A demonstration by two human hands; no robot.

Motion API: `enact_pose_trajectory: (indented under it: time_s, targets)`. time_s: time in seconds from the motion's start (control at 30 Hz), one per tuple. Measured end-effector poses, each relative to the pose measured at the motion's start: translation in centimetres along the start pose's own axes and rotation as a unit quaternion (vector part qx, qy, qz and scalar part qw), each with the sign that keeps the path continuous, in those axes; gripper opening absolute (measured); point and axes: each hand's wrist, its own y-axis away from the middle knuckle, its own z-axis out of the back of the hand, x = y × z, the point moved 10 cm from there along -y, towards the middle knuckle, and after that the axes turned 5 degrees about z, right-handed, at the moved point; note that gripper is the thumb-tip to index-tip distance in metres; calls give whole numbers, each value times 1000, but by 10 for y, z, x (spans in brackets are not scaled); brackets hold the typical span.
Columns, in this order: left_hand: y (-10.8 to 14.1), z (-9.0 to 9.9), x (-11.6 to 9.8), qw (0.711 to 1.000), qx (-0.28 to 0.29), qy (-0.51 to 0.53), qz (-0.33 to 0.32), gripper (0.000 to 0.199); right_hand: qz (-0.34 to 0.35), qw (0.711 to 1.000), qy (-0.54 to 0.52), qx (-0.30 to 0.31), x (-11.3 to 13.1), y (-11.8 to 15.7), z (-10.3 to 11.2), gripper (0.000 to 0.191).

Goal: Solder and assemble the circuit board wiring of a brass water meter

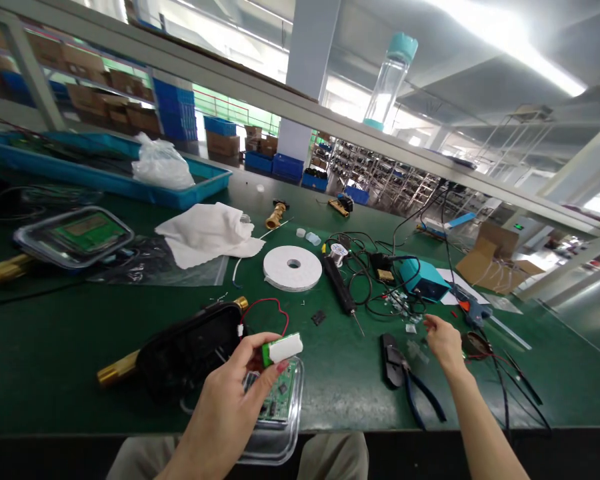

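Observation:
My left hand [230, 393] grips a small green battery pack [283, 349] with a white pad on its upper face. A red wire [267, 301] arcs behind it, near a white connector [240, 330]. Below the pack lies a clear case [296, 427] holding a green circuit board [281, 399]. To the left rests an open black housing [190, 347] with brass fittings. My right hand [444, 343] is over the table at the right, fingertips drawn together beside small scattered clear pieces [403, 303]. What they hold, if anything, is too small to tell.
Crimping pliers [393, 363] lie left of my right hand. A soldering iron [341, 287], a white tape roll [293, 268], a teal box [423, 279] and a glue gun [475, 312] sit farther back. A blue tray [180, 197] stands far left; a bottle [390, 83] stands on the shelf.

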Motion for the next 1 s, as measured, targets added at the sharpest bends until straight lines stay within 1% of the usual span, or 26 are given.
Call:
enact_pose_trajectory:
  time_s: [0.03, 0.1, 0.17, 0.23, 0.3, 0.37, 0.4, 0.43, 0.47, 0.53, 0.57, 0.6, 0.63, 0.67, 0.7, 0.73, 0.77, 0.8, 0.83, 0.87, 0.9, 0.93, 1.0]
  targets:
    - [1, 0, 2, 999, 7, 39, 15, 39, 9, 1000, 0, 0, 3, 1, -3, 22]
    - [5, 1, 4, 991, 16, 130, 35, 40, 37, 999, -11, -9, 23, 8, -4, 32]
    - [9, 0, 2, 975, 25, 216, 44, 40, 78, 996, -39, -24, 60, 25, -2, 37]
    - [12, -2, 1, 956, 29, 288, 52, 39, 127, 987, -84, -44, 112, 50, 7, 35]
    - [16, -3, 1, 939, 27, 341, 50, 37, 234, 953, -172, -83, 180, 86, 29, 29]
    - [20, -3, 2, 929, 22, 369, 39, 37, 369, 894, -249, -53, 250, 127, 43, 33]
    - [22, -2, 3, 928, 21, 371, 29, 39, 421, 863, -278, -37, 278, 145, 49, 38]
    - [25, 0, 3, 931, 17, 364, 15, 41, 464, 840, -280, -27, 301, 160, 53, 42]
    - [28, 4, 3, 938, 10, 347, -2, 41, 498, 819, -284, -16, 318, 172, 55, 43]
    - [36, 15, 2, 957, -17, 285, -47, 41, 525, 795, -300, 39, 337, 182, 49, 41]
    - [40, 21, 0, 966, -31, 246, -72, 39, 519, 787, -323, 81, 340, 182, 43, 39]
    - [44, 25, -2, 972, -42, 211, -93, 37, 498, 780, -355, 132, 339, 180, 34, 36]
    - [48, 29, -4, 976, -50, 179, -112, 36, 465, 770, -392, 192, 338, 177, 24, 32]
    - [51, 32, -7, 978, -55, 151, -129, 35, 424, 755, -426, 262, 337, 176, 12, 28]
    - [53, 35, -10, 979, -61, 125, -146, 35, 375, 733, -456, 337, 337, 178, -2, 24]
    - [56, 38, -13, 979, -69, 99, -164, 35, 319, 706, -480, 411, 337, 181, -15, 21]
    - [59, 42, -17, 976, -84, 70, -186, 34, 262, 673, -496, 482, 339, 188, -27, 21]
    - [62, 47, -21, 971, -101, 36, -212, 31, 208, 638, -508, 541, 341, 196, -36, 22]
    - [66, 51, -26, 963, -121, -4, -241, 28, 163, 607, -519, 579, 344, 202, -42, 23]
    - [70, 55, -31, 951, -143, -45, -271, 25, 126, 584, -531, 601, 347, 206, -46, 24]
    - [75, 58, -34, 936, -167, -87, -298, 23, 96, 569, -543, 611, 349, 207, -49, 24]
    - [80, 60, -36, 920, -188, -126, -320, 21, 70, 560, -554, 612, 351, 208, -53, 23]
    - [88, 64, -36, 891, -225, -182, -349, 20, 24, 557, -568, 605, 352, 208, -60, 23]
